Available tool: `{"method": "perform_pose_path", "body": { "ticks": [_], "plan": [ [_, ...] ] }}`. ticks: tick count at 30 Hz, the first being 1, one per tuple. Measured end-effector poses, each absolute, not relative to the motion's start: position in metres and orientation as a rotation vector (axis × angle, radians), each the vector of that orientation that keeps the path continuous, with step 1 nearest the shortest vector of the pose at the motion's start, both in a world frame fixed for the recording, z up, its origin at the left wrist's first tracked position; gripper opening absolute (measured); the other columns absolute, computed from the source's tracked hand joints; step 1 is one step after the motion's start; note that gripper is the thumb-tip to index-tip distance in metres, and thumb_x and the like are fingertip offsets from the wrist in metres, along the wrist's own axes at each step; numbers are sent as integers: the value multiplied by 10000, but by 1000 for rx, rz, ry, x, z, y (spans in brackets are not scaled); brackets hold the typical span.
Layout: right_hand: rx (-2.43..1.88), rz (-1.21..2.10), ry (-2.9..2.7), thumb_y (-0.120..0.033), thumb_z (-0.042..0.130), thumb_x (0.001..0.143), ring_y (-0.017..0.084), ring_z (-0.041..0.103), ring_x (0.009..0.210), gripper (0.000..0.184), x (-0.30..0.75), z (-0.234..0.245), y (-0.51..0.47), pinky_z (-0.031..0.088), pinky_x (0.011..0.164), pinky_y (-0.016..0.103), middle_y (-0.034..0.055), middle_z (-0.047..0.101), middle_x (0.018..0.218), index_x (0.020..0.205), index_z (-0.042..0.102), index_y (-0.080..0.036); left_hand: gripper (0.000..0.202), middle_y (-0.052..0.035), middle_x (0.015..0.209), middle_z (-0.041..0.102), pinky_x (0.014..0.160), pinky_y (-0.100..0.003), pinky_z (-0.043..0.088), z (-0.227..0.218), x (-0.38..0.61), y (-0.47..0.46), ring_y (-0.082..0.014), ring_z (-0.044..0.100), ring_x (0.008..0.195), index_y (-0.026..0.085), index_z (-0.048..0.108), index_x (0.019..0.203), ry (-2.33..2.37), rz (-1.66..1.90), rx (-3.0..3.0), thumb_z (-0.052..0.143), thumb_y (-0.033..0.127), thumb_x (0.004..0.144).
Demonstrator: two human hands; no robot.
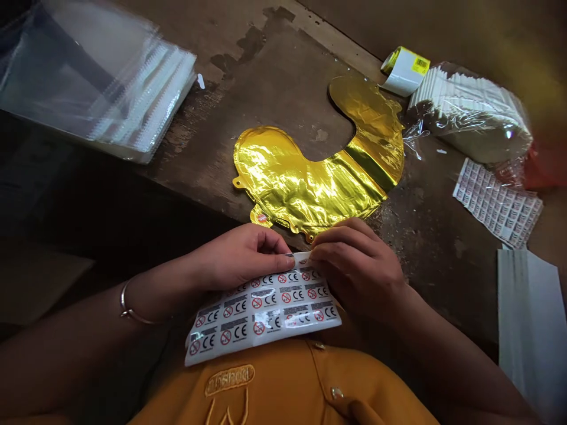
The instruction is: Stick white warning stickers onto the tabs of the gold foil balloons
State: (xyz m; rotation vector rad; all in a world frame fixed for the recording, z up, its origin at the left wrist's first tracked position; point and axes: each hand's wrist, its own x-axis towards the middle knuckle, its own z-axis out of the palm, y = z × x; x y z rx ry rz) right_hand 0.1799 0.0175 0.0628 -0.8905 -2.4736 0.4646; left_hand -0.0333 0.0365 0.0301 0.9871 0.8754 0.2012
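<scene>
Head view: left hand (237, 258) and right hand (357, 265) both pinching, fingers closed on a partly lifted sticker (302, 258) at the top edge of a sticker sheet (263, 313). Sheet has rows of small printed marks and sits over the lap, against a mustard shirt (283, 383). Bangle (126, 304) on left wrist. Gold foil balloon (316, 171) lies flat on a worn wooden table (283, 77), just past the hands. Clear plastic bags (97, 82) in a stack at upper left. At upper right, a wrapped stack of white paper (469, 115), a yellow-and-white label roll (405, 71), and a loose label sheet (498, 203). White folded sheet (529, 330) at right edge.
</scene>
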Motion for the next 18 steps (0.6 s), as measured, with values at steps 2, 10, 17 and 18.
{"method": "perform_pose_path", "body": {
  "ticks": [2,10,17,18],
  "plan": [
    [-991,546,-2369,-94,600,826,162,564,788,109,179,69,19,480,721,323,50,655,881,870,602,-194,192,5,703,665,550,-213,454,34,-39,37,-115,598,613,155,660,801,928,257,1283,591,330,837],
    [-1428,788,-1638,-220,648,813,153,579,743,45,160,42,55,466,687,316,9,631,788,768,644,-221,127,-54,1121,705,977,-461,453,42,-79,35,-249,637,1064,170,675,867,993,616,2835,552,153,888],
    [-1554,778,-1869,-222,631,801,169,553,797,102,130,20,68,448,713,322,32,604,779,711,654,-182,229,-90,1291,627,1167,-461,292,0,-69,27,-214,524,1271,145,652,858,869,451,2798,439,118,937],
    [-1545,765,-1887,-216,631,799,169,550,798,97,129,20,69,445,716,322,30,602,772,711,653,-183,226,-96,1296,622,1160,-458,311,-3,-68,27,-221,522,1273,141,654,872,871,455,2789,439,116,935]
  ]
}}
